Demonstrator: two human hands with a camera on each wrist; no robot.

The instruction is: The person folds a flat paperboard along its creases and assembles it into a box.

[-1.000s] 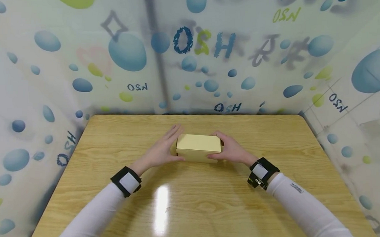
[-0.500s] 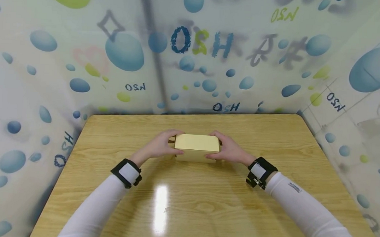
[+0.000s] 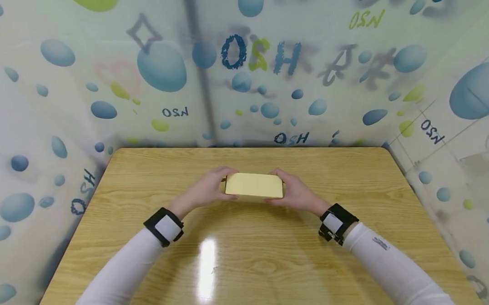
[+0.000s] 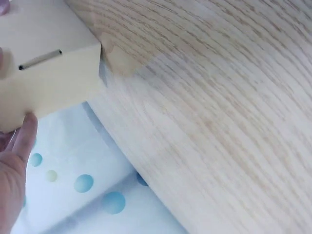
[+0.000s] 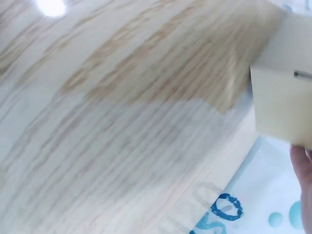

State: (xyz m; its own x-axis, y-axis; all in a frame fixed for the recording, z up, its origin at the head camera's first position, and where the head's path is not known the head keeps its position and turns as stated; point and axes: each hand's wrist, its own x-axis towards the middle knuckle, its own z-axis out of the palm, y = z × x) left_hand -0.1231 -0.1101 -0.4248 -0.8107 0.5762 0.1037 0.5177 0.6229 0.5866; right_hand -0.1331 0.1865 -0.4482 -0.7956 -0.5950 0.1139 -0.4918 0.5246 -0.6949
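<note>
A small pale-yellow cardboard box [image 3: 254, 185] is between my two hands towards the back of the table, its top panel facing up at me. My left hand [image 3: 204, 187] grips the left end, thumb along the near face and fingers around the far side. At the right end, my right hand [image 3: 298, 191] holds it the same way. The left wrist view shows the box's corner and a narrow slot [image 4: 41, 59] along an edge, with fingertips [image 4: 30, 121] against its face. In the right wrist view, a finger of the right hand touches the box's lower edge.
The wood-grain table [image 3: 264, 262] carries a bright light reflection [image 3: 207, 271] near the front. Behind its back edge stands a wall sheet [image 3: 246, 107] printed with blue and green drops and lettering. Black straps [image 3: 337, 224] circle both wrists.
The left hand's raised fingers have curled around the box's left end. Since half a second ago the box has tipped, so less of its near face shows. The right hand keeps its grip.
</note>
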